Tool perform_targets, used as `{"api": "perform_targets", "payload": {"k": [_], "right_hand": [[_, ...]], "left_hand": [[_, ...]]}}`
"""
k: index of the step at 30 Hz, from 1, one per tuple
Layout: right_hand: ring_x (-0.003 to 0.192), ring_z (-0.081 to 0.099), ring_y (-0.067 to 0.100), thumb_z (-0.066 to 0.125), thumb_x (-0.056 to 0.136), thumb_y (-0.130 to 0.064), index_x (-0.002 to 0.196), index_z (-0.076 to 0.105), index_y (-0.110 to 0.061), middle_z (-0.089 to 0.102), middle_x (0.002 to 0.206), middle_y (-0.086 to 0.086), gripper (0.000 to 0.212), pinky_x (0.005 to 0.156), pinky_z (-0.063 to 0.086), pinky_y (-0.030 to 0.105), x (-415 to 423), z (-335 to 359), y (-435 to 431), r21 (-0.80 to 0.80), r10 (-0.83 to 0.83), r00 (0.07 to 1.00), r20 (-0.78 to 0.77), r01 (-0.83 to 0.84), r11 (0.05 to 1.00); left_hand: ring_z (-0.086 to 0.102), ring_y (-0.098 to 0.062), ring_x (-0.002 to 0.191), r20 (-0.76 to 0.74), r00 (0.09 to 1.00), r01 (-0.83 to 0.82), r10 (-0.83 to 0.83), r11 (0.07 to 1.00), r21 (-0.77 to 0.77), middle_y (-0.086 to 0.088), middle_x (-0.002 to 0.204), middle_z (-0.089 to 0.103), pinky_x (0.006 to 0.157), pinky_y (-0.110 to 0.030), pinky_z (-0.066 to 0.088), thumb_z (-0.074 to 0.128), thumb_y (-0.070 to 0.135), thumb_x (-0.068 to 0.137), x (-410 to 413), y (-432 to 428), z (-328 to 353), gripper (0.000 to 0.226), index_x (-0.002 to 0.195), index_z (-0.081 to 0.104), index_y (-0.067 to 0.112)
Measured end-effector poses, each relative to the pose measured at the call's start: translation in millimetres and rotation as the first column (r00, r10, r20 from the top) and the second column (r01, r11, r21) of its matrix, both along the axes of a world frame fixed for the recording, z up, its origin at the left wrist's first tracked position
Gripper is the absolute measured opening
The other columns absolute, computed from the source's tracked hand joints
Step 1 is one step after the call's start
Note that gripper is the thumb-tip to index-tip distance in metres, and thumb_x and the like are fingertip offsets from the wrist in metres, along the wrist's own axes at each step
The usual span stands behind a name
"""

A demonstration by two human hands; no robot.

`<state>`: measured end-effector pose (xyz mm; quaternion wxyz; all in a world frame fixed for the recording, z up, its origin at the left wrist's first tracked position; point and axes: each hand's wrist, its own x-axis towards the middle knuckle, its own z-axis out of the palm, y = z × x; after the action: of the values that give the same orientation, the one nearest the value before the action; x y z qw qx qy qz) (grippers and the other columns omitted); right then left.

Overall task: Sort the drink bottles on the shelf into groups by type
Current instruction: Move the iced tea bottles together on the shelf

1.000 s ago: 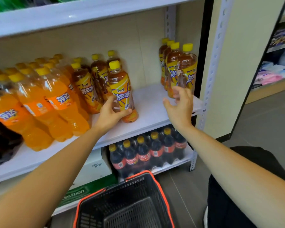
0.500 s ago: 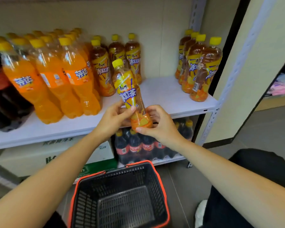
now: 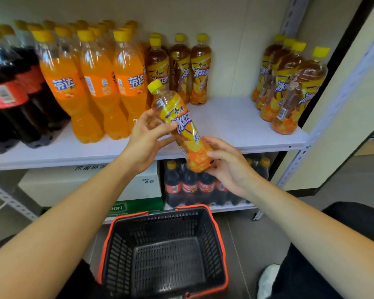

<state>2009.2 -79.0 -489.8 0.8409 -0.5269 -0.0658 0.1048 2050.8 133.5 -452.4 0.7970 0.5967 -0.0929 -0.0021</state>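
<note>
White shelf (image 3: 235,123) — 冰红茶 bottle (image 3: 185,123) in left hand (image 3: 146,138), right hand (image 3: 228,167).

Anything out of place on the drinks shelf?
Iced tea is split: left cluster beside the orange soda bottles, right cluster at the shelf end. The held bottle is tilted between left hand and right hand.

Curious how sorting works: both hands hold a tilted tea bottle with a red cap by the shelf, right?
No: in the head view the tea bottle has a yellow cap, not red. The left hand and right hand do hold it tilted by the shelf.
</note>
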Motion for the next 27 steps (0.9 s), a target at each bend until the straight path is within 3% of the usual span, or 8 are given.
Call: {"api": "perform_targets", "payload": {"k": [3,6,11,15,18,21,25,27], "right_hand": [[0.094,0.069,0.025,0.063,0.082,-0.005,0.132,0.055,-0.009,0.066,0.115,0.015,0.05,0.079,0.06,0.041,1,10,-7,0.092,-0.02,1.0,-0.022,0.022,0.996],[0.098,0.067,0.03,0.067,0.078,-0.003,0.131,0.052,-0.01,0.063,0.12,0.018,0.056,0.085,0.058,0.044,1,17,-16,0.071,-0.058,0.998,0.027,0.056,0.996],[0.099,0.071,0.028,0.066,0.086,-0.022,0.11,0.059,-0.016,0.068,0.118,0.013,0.026,0.083,0.06,0.046,5,20,-23,0.124,-0.166,0.986,-0.032,0.168,0.978],[0.11,0.07,0.029,0.058,0.094,-0.038,0.129,0.057,-0.009,0.068,0.124,0.016,0.046,0.084,0.06,0.042,7,21,-30,0.109,-0.159,0.985,-0.072,0.166,0.98],[0.116,0.067,0.031,0.069,0.088,-0.024,0.134,0.057,-0.01,0.065,0.131,0.018,0.05,0.09,0.059,0.04,5,22,-31,0.177,-0.096,0.994,-0.043,0.102,0.979],[0.111,0.07,0.031,0.073,0.084,-0.011,0.132,0.059,-0.011,0.069,0.126,0.018,0.05,0.084,0.06,0.034,5,21,-29,0.189,-0.104,0.994,-0.029,0.107,0.976],[0.097,0.074,0.022,0.07,0.087,-0.032,0.123,0.064,-0.009,0.073,0.115,0.015,0.043,0.074,0.061,0.029,4,18,-24,0.138,-0.096,0.99,-0.106,0.11,0.984],[0.093,0.075,0.022,0.068,0.085,-0.046,0.123,0.065,-0.01,0.073,0.114,0.018,0.053,0.071,0.061,0.028,3,17,-23,0.063,-0.062,0.985,-0.16,0.073,0.995]], "left_hand": [[0.072,-0.015,0.101,0.06,0.997,-0.049,0.046,0.998,0.049,0.001,0.109,0.074,0.084,-0.033,0.06,0.077,0.018,0.084,-2,3,3,0.039,0.118,0.058,0.02],[0.07,-0.016,0.108,0.116,0.989,-0.096,0.086,0.992,0.084,0.001,0.12,0.071,0.082,-0.028,0.058,0.075,0.026,0.085,-5,0,4,0.047,0.127,0.054,0.022],[0.065,-0.024,0.111,0.099,0.995,0.002,-0.002,1.0,-0.001,-0.006,0.115,0.066,0.097,-0.039,0.057,0.065,0.013,0.085,-6,-2,8,0.048,0.131,0.052,0.02],[0.067,-0.031,0.113,0.11,0.993,-0.043,0.049,0.997,-0.059,-0.01,0.118,0.068,0.094,-0.041,0.058,0.07,0.01,0.089,-7,-4,6,0.046,0.131,0.05,0.015],[0.07,-0.024,0.112,0.129,0.983,-0.131,0.134,0.991,-0.028,-0.002,0.117,0.071,0.086,-0.034,0.058,0.073,0.023,0.089,-9,-8,6,0.046,0.13,0.054,0.018],[0.068,-0.018,0.111,0.125,0.984,-0.129,0.129,0.992,-0.011,0.005,0.119,0.071,0.088,-0.034,0.057,0.07,0.032,0.09,-9,-8,9,0.046,0.133,0.054,0.025],[0.065,-0.024,0.114,0.163,0.987,-0.012,0.012,1.0,0.0,-0.003,0.121,0.067,0.105,-0.05,0.053,0.068,0.007,0.088,-8,-5,7,0.059,0.138,0.046,0.03],[0.064,-0.028,0.118,0.192,0.981,0.021,-0.02,1.0,-0.003,-0.008,0.126,0.066,0.106,-0.054,0.051,0.066,-0.001,0.089,-10,-6,7,0.071,0.144,0.038,0.034]]}}
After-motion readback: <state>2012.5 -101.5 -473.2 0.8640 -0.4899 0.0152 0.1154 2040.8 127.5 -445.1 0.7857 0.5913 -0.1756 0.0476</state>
